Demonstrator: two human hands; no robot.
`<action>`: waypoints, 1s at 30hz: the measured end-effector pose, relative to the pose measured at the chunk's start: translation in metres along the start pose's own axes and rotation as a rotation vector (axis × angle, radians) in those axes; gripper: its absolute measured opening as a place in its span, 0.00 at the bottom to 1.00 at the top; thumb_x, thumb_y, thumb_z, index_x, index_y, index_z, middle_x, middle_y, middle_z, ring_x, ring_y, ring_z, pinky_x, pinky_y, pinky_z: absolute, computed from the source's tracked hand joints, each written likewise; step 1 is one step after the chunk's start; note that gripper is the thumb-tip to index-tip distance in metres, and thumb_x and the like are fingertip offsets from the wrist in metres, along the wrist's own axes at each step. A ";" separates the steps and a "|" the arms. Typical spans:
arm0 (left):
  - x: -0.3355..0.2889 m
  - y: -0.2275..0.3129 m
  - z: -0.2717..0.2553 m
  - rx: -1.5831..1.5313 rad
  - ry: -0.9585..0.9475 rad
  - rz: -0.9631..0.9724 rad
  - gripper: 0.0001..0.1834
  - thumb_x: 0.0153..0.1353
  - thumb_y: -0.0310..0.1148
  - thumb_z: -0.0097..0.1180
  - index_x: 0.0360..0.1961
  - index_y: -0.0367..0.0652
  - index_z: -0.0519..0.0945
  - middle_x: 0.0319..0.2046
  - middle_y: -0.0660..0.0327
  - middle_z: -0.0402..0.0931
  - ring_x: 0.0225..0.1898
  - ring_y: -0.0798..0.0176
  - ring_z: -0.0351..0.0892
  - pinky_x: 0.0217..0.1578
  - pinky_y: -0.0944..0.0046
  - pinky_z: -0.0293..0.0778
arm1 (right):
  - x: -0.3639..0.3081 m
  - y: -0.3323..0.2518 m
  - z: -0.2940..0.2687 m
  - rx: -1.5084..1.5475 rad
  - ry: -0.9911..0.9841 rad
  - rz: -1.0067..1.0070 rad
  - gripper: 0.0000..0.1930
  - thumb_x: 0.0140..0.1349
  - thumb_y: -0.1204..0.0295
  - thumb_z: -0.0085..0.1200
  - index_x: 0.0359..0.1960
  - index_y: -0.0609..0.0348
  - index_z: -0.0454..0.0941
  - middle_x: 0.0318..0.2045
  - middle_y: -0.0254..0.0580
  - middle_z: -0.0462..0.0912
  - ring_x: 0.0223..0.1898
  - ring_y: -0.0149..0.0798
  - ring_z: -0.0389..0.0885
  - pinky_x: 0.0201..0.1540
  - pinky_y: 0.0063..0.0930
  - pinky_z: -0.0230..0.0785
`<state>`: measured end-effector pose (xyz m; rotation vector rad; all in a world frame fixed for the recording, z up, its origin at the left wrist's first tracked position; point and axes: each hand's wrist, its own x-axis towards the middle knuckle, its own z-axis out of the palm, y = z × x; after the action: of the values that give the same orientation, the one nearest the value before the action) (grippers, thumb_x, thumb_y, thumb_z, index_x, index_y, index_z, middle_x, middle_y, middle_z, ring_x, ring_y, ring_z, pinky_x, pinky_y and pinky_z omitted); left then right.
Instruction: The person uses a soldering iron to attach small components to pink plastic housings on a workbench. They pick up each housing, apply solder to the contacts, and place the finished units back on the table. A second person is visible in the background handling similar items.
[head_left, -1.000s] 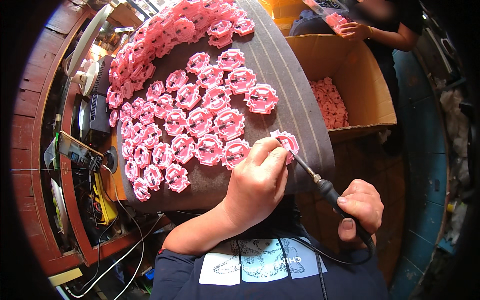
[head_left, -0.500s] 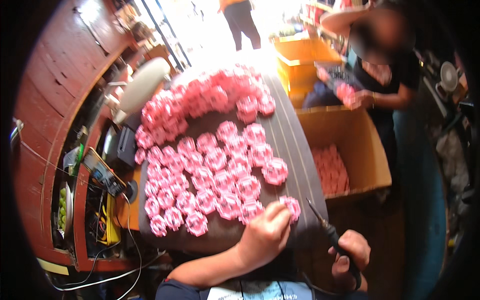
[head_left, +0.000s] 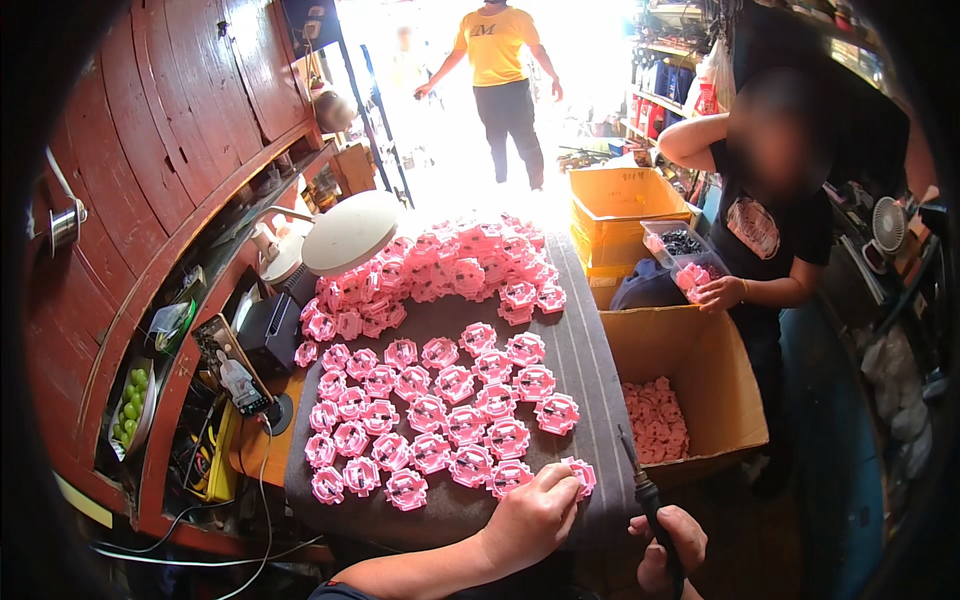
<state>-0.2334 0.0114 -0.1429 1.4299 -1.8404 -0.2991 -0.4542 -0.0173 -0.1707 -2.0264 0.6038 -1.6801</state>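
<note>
My left hand (head_left: 532,512) is closed at the near right of the cloth-covered table, its fingertips pinching the side of a pink plastic part (head_left: 582,476). My right hand (head_left: 676,548) grips a soldering iron (head_left: 645,490) with a dark handle, its tip pointing up and standing apart from the part. Left of my left hand, rows of similar pink parts (head_left: 466,424), with small dark pieces in their middles, lie on the grey striped cloth (head_left: 598,400). Behind them is a heaped pile of pink parts (head_left: 440,265).
A cardboard box (head_left: 690,330) holding pink parts stands right of the table. Beside it a co-worker (head_left: 775,225) holds a clear tray (head_left: 690,262). A white lamp (head_left: 352,232) overhangs the pile's left side. A phone (head_left: 232,365) and cables are at left; another person (head_left: 500,60) stands far ahead.
The view has tilted up, showing more of the people ahead and at right. My left hand remains at the same pink part, and the iron stays in my right hand.
</note>
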 end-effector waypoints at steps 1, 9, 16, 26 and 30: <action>0.000 -0.001 0.001 -0.003 -0.004 0.001 0.13 0.61 0.22 0.67 0.47 0.34 0.82 0.47 0.49 0.81 0.48 0.45 0.86 0.47 0.53 0.85 | 0.002 0.000 0.001 0.007 -0.007 -0.006 0.19 0.77 0.64 0.56 0.57 0.70 0.79 0.35 0.52 0.88 0.31 0.44 0.86 0.37 0.37 0.81; 0.001 0.001 0.000 -0.016 -0.002 0.003 0.13 0.61 0.22 0.67 0.47 0.34 0.81 0.48 0.48 0.81 0.48 0.44 0.86 0.47 0.53 0.85 | 0.005 -0.001 0.000 -0.001 -0.023 -0.053 0.15 0.72 0.75 0.58 0.57 0.70 0.79 0.34 0.51 0.87 0.29 0.43 0.84 0.35 0.38 0.79; -0.001 0.000 0.000 -0.012 0.003 -0.004 0.13 0.61 0.21 0.67 0.47 0.34 0.81 0.48 0.49 0.81 0.48 0.44 0.86 0.47 0.53 0.85 | 0.004 0.000 0.002 0.035 -0.002 -0.034 0.16 0.73 0.74 0.57 0.57 0.71 0.78 0.33 0.51 0.87 0.29 0.42 0.83 0.35 0.37 0.79; 0.000 -0.001 0.002 -0.016 0.015 -0.001 0.13 0.61 0.21 0.67 0.46 0.35 0.81 0.47 0.49 0.81 0.47 0.44 0.86 0.47 0.53 0.84 | -0.009 0.008 0.008 0.014 0.052 -0.013 0.19 0.76 0.63 0.57 0.57 0.67 0.77 0.28 0.50 0.85 0.24 0.40 0.83 0.28 0.33 0.78; 0.002 0.001 0.000 -0.033 0.028 0.001 0.13 0.59 0.20 0.67 0.45 0.36 0.81 0.46 0.50 0.81 0.47 0.44 0.86 0.46 0.53 0.84 | -0.011 0.012 0.006 0.030 0.025 -0.033 0.21 0.75 0.62 0.59 0.60 0.66 0.76 0.27 0.50 0.87 0.25 0.40 0.86 0.27 0.32 0.81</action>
<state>-0.2342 0.0099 -0.1421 1.4039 -1.8061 -0.3057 -0.4512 -0.0205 -0.1875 -2.0070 0.5532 -1.7256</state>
